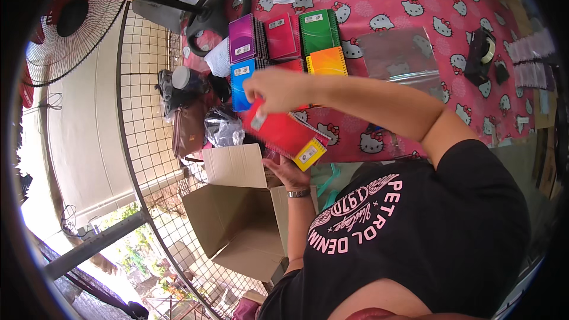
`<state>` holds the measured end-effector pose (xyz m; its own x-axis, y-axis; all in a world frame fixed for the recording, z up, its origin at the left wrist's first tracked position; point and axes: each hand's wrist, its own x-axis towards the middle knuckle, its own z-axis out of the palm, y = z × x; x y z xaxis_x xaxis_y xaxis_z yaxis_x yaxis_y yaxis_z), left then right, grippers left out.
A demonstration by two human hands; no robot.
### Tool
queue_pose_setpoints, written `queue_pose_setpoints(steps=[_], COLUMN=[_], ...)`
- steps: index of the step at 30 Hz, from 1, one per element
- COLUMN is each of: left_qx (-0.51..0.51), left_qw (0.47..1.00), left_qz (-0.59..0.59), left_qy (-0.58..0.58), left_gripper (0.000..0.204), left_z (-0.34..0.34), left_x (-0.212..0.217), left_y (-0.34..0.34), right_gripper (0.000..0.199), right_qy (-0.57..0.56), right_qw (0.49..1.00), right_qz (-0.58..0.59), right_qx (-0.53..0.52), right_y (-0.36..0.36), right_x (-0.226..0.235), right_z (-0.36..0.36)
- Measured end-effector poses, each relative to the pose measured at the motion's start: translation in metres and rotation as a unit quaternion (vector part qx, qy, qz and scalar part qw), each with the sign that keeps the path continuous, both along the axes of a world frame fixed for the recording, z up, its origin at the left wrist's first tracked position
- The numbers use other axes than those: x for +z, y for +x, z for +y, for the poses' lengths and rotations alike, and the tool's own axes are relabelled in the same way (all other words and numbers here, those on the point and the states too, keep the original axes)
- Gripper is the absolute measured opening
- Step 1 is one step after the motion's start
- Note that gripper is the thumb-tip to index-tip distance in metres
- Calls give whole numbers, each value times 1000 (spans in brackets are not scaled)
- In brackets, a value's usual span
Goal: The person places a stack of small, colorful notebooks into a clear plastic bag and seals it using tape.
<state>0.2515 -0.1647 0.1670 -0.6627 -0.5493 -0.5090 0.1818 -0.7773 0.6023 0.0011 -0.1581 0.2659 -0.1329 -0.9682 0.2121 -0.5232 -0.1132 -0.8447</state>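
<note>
My right hand [278,90] reaches across above the table, its fingers closed on the upper edge of a red spiral notebook [278,127]. My left hand [288,172], with a metal watch at the wrist, grips the lower end of the held notebooks from below; part of its fingers is hidden. A small yellow notebook [309,154] with a white label lies against the red one, and more page edges show behind. On the table, beyond my right hand, stand stacks of spiral notebooks: purple [242,38], magenta [283,35], green [319,31], orange [328,61] and blue [240,86].
An open cardboard box [237,216] sits below my left hand. A clear plastic sheet [398,53] and a tape dispenser [481,56] lie on the pink patterned tablecloth [379,0]. At left are a brown bag [188,130], a wire grid [148,83] and a fan [74,18].
</note>
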Motion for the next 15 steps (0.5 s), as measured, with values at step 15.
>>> queue_pose_setpoints(steps=[15], left_qx=[-49], left_qw=[991], left_qz=[-121], left_qy=[-36], left_gripper=[54], left_z=[29], left_x=[-21], left_y=[28], right_gripper=[43], right_qy=[167], right_qw=[893], right_qz=[-296], right_qx=[-295], right_y=[9], right_x=[-33], right_z=[-14])
